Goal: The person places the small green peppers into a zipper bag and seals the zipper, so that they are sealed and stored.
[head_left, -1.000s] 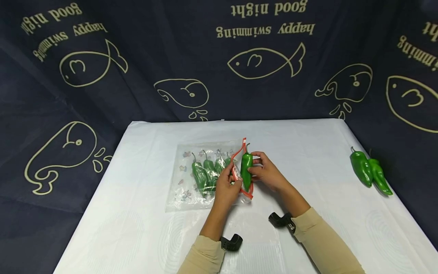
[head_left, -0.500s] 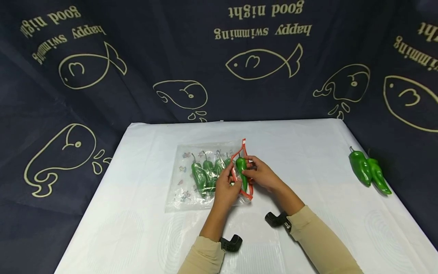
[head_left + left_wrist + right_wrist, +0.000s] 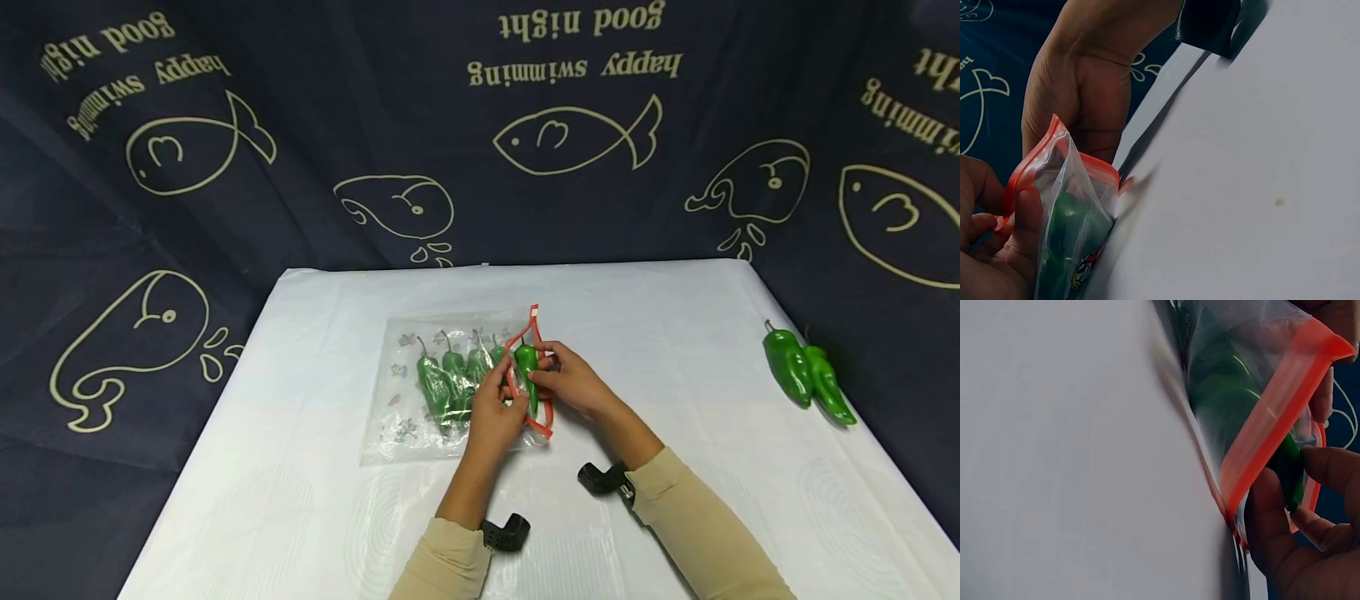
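Note:
A clear zip bag (image 3: pixel 390 417) with a red zip edge lies on the table, its mouth facing right and held apart. Several green peppers (image 3: pixel 435 383) show through its plastic. My left hand (image 3: pixel 495 417) pinches the red edge of the mouth between thumb and fingers. With its fingertips my right hand (image 3: pixel 573 382) grips another green pepper (image 3: pixel 527 367), which sits within the bag's mouth, stem toward the far side. In the right wrist view, the end of that pepper (image 3: pixel 1291 465) shows between thumb and fingers, just inside the red strip (image 3: pixel 1279 419).
Two more green peppers (image 3: pixel 789 367) lie side by side near the table's right edge. A white cloth covers the table (image 3: pixel 300 500). Behind it hangs a dark blue curtain (image 3: pixel 420 100) with fish drawings. A black wrist mount (image 3: pixel 507 533) sits at the left sleeve.
My right hand has moved left with the pepper, from in front of the red edge into the bag's mouth. My left hand has stayed on the bag's edge.

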A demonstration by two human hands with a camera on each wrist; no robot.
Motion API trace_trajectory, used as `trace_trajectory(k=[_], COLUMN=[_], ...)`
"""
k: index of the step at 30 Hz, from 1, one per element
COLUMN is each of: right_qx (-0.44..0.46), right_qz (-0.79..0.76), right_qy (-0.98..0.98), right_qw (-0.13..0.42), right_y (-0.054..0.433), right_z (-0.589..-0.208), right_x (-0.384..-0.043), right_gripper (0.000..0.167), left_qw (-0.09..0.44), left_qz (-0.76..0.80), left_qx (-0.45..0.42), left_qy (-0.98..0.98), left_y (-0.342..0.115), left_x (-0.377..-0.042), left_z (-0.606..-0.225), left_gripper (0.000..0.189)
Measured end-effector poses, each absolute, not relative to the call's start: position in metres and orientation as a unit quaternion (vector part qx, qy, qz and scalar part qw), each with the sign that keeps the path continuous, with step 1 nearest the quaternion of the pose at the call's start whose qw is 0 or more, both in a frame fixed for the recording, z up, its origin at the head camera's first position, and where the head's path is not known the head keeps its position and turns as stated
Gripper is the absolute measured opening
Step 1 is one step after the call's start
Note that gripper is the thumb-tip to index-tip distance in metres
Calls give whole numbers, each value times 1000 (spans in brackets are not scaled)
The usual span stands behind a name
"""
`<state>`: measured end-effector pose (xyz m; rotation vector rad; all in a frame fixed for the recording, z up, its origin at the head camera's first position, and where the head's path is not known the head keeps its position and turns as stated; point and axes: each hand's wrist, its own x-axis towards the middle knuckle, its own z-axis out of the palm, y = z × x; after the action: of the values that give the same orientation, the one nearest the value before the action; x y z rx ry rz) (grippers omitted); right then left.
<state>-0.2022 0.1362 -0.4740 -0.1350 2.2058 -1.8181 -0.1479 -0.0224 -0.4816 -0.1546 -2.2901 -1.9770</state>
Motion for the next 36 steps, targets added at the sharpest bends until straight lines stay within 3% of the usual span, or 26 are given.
trace_trajectory(k=[13, 21, 28, 36], right_qx=[-12, -8, -22, -50], right_qz=[-702, -713, -706, -696], right_qy=[692, 677, 683, 689], right_qw=[168, 179, 183, 195], right_y=[127, 122, 121, 125], right_z=[-476, -476, -475, -475], right_x=[-202, -200, -199, -201], right_gripper=[45, 46, 49, 54], left_qw=[64, 45, 48, 50], left_qz=[-659, -677, -686, -684], left_qx=[-59, -64, -59, -56], left_qy=[-747, -732, -723, -726], left_y=[-22, -24, -23, -23], left_x=[-148, -132, -149, -150], left_z=[-480, -443, -483, -486], left_gripper=[69, 65, 70, 71])
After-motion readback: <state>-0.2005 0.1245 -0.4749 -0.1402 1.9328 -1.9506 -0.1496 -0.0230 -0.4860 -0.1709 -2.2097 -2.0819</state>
